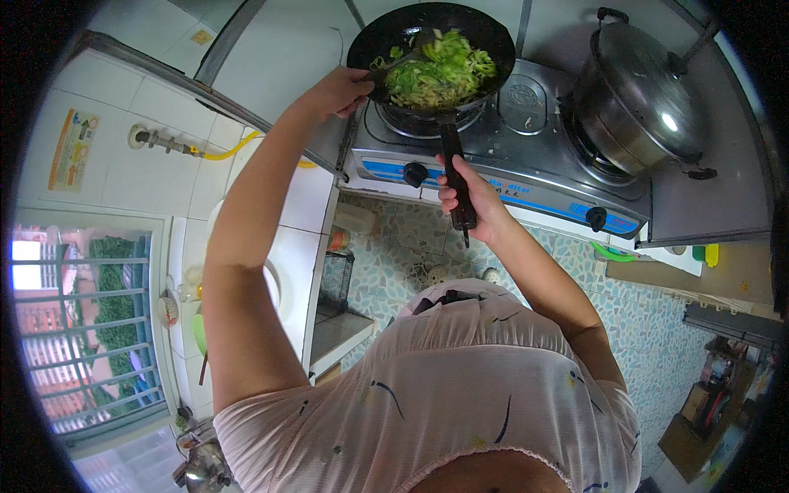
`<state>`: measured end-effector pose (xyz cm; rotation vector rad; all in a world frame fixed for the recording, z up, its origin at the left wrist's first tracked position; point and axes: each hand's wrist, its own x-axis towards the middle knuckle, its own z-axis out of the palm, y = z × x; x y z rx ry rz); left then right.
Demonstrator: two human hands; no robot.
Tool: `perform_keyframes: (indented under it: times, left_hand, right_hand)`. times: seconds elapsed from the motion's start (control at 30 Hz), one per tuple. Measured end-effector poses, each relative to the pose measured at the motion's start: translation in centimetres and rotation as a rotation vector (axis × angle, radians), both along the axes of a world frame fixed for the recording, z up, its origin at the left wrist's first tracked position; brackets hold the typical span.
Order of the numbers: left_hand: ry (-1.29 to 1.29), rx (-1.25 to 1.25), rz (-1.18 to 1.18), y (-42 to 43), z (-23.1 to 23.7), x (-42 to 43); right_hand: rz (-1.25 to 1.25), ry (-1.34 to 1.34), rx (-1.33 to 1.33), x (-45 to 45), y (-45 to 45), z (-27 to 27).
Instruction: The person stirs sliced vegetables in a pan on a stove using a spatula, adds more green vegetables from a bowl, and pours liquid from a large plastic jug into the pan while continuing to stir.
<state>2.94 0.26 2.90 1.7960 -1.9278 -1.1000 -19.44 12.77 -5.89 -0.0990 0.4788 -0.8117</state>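
A black wok (493, 37) sits tilted over the left burner (404, 126) of a gas stove. Chopped green leafy vegetables (453, 61) with paler shredded pieces lie heaped in it. My right hand (478, 200) grips the wok's long dark handle (456, 166). At the wok's left rim, my left hand (342, 92) holds a dark cooking utensil (394, 63), probably a spatula. Its far end is hidden among the vegetables, so I cannot tell its exact shape.
A large lidded steel pot (641, 98) stands on the right burner. Control knobs (415, 174) line the stove's front panel (524, 194). A yellow gas hose (231, 148) runs along the left wall. A barred window (92, 326) is at far left; a white counter (296, 271) lies below.
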Motion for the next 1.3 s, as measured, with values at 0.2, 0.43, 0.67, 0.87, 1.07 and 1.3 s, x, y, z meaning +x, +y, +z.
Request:
perform_keyframes:
  times: [0.2,0.43,0.67,0.87,1.07,1.3]
  left_hand:
    - [-0.865,-0.435,-0.415,8.5,11.2,-2.8]
    - [-0.843,-0.603,-0.299,4.2,3.6,-2.4]
    - [-0.699,-0.729,-0.249,-0.8,0.3,-4.5]
    - [-1.012,-0.734,-0.443,2.8,3.1,-2.5]
    - [-0.716,-0.611,-0.253,1.3,4.5,1.9]
    - [-0.202,-0.139,-0.112,-2.2,3.2,-1.6]
  right_hand:
    - [-0.034,0.003,0.005,-0.6,-0.4,-0.2]
    - [-0.032,0.019,0.014,-0.1,0.0,0.4]
    - [-0.027,-0.024,0.004,-0.3,-0.1,-0.2]
    - [-0.035,0.029,0.024,-0.6,-0.2,-0.2]
    - [-0.033,0.014,0.007,-0.4,-0.1,0.0]
    - [-0.007,-0.003,0.01,-0.2,0.1,-0.1]
